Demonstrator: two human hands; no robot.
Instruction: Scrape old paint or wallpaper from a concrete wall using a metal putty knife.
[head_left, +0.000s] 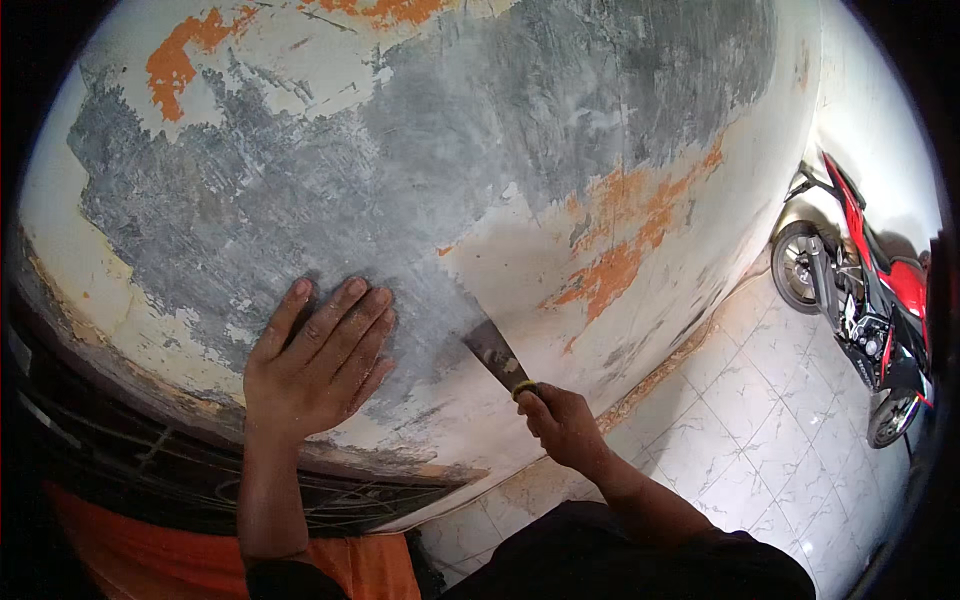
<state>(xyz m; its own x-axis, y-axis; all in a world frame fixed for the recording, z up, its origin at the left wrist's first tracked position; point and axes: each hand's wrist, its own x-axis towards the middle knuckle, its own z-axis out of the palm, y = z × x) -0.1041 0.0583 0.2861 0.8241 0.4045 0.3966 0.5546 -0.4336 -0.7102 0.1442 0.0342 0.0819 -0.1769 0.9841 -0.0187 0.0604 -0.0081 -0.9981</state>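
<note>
My left hand lies flat against the wall, on a grey patch of bare plaster, with its fingers slightly spread and nothing held. To its right, my right hand grips the handle of a scraper. The handle is mostly hidden in my fist. The wide end of the metal blade meets the wall at the lower border of the grey patch, beside pale paint. Orange patches show through the pale coating on the right and at the top.
A red and black motorcycle stands on the tiled floor at the right, near the adjoining wall. A dark opening with thin strands runs below the wall's lower left edge. Orange cloth hangs at the bottom left.
</note>
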